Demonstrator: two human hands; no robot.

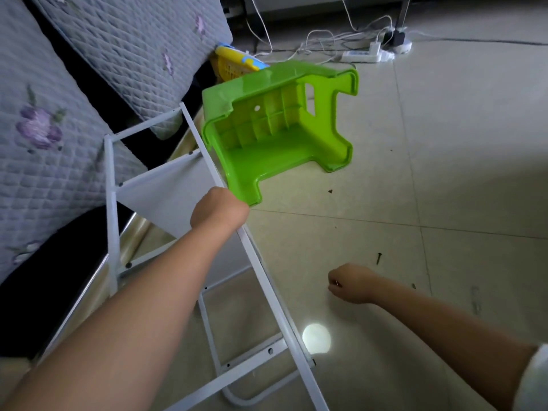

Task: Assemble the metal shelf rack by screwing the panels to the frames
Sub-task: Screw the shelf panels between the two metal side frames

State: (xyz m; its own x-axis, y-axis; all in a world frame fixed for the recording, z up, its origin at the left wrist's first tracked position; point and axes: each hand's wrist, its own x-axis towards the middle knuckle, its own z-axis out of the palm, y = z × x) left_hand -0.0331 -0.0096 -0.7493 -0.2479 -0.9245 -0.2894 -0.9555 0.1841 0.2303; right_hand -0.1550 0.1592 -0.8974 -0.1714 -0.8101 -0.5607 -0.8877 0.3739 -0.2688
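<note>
2 hands on frame, screw

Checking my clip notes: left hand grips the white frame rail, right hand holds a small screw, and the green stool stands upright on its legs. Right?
One error: the head view shows the green stool tipped on its side, underside facing the camera. The left hand does grip the frame rail, and the right hand holds a small screw.

head cam: single view | looked forward and steeply down from above | close over white metal rack frame | pale tiled floor beyond
</note>
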